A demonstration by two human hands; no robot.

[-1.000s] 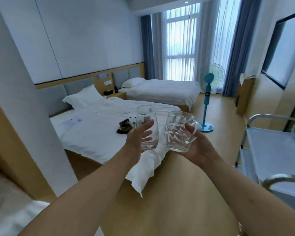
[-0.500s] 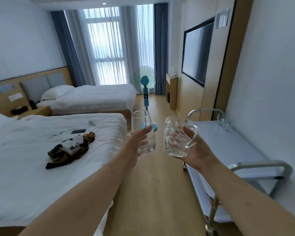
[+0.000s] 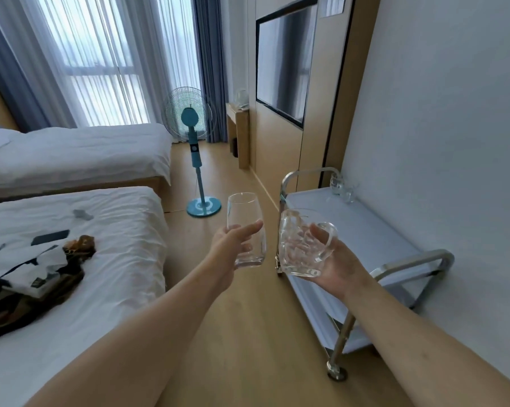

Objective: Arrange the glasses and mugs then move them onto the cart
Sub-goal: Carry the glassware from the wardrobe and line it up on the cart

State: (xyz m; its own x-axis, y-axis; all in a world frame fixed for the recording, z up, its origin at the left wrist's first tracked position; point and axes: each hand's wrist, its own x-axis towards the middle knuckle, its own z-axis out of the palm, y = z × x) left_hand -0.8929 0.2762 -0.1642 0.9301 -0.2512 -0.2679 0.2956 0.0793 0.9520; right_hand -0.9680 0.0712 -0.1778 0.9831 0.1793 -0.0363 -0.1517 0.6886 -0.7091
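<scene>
I have the cart just right of my hands, its flat top shelf bare near me, with a few glass pieces clustered at its far corner by the wall. My right hand cups the clear mug from beneath, fingers curled round its body; my left hand grips the tall glass upright. I judge the best move is swinging both right over the shelf, lowering them level, setting the mug down first, beside that far cluster without knocking it.
</scene>
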